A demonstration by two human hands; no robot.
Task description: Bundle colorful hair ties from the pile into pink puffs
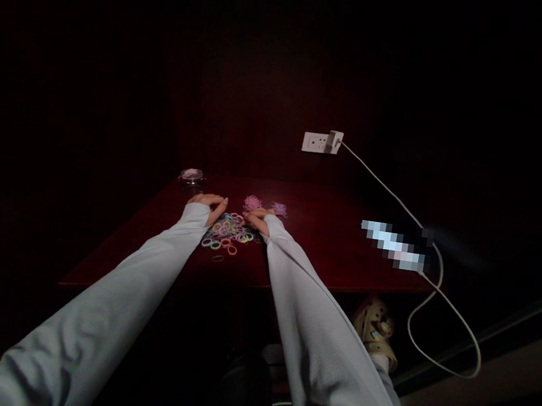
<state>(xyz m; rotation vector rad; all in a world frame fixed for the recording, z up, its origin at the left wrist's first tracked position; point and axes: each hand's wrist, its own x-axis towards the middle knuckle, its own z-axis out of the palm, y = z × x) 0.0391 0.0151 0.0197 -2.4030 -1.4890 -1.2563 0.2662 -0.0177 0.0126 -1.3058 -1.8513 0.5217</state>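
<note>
A heap of small colourful hair ties [227, 229] lies on the dark red table between my two hands. My left hand [208, 203] is at the heap's upper left, its thumb and fingertips drawn together; whatever may be in the pinch is too small to see. On the other side, my right hand [259, 219] has its fingers bent and pressed together at the heap's right edge, and their content cannot be made out. Just beyond it sit a pink bunch of small bands [252, 202] and a purple bunch [279, 209]. One dark band [217, 259] lies apart, nearer me.
A round clear container [191, 175] with pale contents stands at the table's back left. A blurred-out device [391, 245] lies on the right, with a white cable [380, 178] running to a plugged-in charger [334, 142]. Below the table edge is a beige clog [377, 329].
</note>
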